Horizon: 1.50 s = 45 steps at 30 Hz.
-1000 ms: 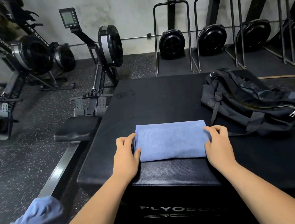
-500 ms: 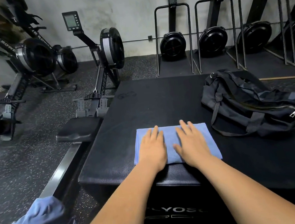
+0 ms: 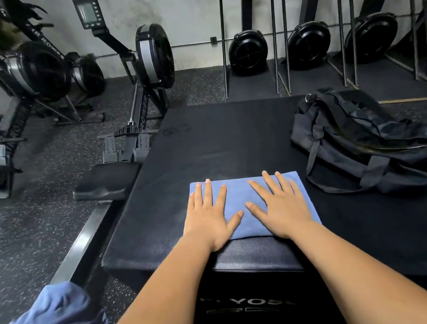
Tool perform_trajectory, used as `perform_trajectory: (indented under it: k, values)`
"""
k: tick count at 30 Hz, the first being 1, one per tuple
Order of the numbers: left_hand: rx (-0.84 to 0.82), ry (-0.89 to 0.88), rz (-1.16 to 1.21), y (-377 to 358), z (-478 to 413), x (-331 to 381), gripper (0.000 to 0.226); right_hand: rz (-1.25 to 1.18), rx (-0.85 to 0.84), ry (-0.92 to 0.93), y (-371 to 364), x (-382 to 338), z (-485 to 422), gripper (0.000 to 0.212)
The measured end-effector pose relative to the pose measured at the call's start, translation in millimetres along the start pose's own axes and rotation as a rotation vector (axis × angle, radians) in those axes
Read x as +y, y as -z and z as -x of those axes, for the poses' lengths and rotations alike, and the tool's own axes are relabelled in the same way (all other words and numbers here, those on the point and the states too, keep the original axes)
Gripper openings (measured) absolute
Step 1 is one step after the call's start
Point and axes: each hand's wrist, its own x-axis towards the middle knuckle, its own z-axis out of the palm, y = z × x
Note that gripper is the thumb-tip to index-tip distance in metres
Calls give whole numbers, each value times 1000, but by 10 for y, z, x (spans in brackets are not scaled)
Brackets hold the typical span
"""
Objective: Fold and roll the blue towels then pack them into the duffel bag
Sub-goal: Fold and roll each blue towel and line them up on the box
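Left hand (image 3: 209, 214), right hand (image 3: 281, 207) flat on rectangular, perhaps terry towel (image 3: 237, 196)

Large black padded plyo box (image 3: 219, 148), textured top, pale partly hidden lettering (image 3: 248, 302) on front face. Just left of it: black-and-grey rowing machine (image 3: 155, 55), small grey monitor (image 3: 88, 12) raised on an arm, black moulded seat (image 3: 105, 181) on a steel rail (image 3: 82, 240), seat close to the box edge. Second black rower (image 3: 36, 70) further left. Three black rowers stored upright (image 3: 309, 41) along the grey concrete wall (image 3: 188, 9). Dark speckled rubber floor (image 3: 32, 229).
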Motion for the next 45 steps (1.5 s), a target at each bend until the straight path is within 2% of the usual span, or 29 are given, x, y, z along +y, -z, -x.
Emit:
perform_trajectory:
  k: [9, 12, 16, 18, 21, 23, 25, 28, 31, 34, 36, 38, 40, 42, 45]
  values:
    - [43, -61, -10, -21, 174, -163, 93, 15, -39, -50, 46, -20, 177, 93]
    - [71, -64, -14, -45, 260, -221, 91, 24, -36, -119, 62, -12, 322, 97]
    - [200, -54, -60, -92, 375, -202, 83, 74, -41, -175, 81, -67, 399, 97]
    - [290, -72, -59, -92, 400, -202, 80, 121, -13, -102, 108, -87, 360, 94]
    - [379, -136, -66, -95, 418, -208, 75, 65, -56, 167, 99, -90, 306, 84]
    - [405, -152, -53, -97, 435, -210, 73, 29, -73, 195, 45, -103, 294, 80]
    - [415, -153, -37, -107, 436, -215, 71, 16, -26, 80, -12, -177, 296, 76]
    - [409, -134, 12, -95, 433, -226, 69, -34, 19, -231, -30, -480, 321, 72]
    - [393, -123, 42, -99, 445, -232, 70, -190, -57, -377, 16, -813, 326, 72]
    - [385, -116, 74, -110, 440, -244, 69, -166, -78, -251, 95, -852, 277, 67]
    - [370, -108, 86, -122, 425, -251, 67, -53, -29, -57, 133, -646, 220, 64]
    - [354, -105, 93, -143, 423, -257, 66, 0, -60, 118, 140, -386, 185, 65]
    - [344, -109, 98, -152, 422, -258, 67, 10, -74, 153, 103, -237, 181, 67]
    - [344, -109, 110, -140, 414, -258, 66, 18, -18, 56, 32, -300, 175, 68]
    - [341, -111, 142, -120, 411, -265, 65, -25, 32, -230, -57, -633, 154, 68]
